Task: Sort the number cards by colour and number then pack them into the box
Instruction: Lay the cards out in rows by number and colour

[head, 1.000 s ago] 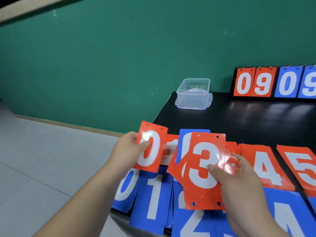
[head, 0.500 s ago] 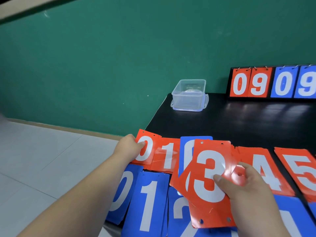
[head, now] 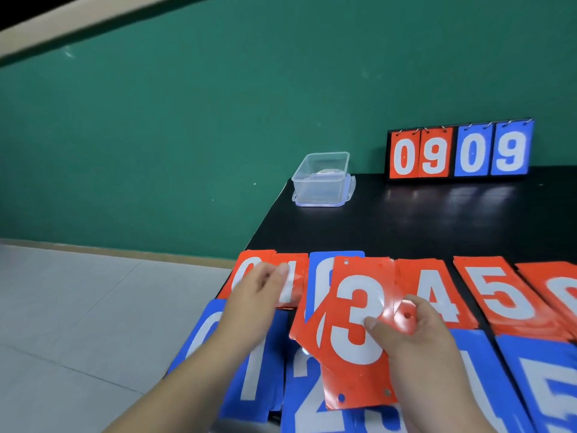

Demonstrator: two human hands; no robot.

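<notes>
Number cards (head: 499, 295) lie mostly sorted in red and blue rows on the tabletop (head: 406, 220), the right hand (head: 415, 335) gripping a fan topped by a red 3 (head: 356, 307) in its fingers, the left hand (head: 253, 304), fingers relaxed, perhaps touching red piles, and the box (head: 321, 179) not yet packed

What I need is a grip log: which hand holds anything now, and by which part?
The right hand pinches a fan of red cards, 3 on top, at their right edge. The left hand holds nothing and lies open.
</notes>
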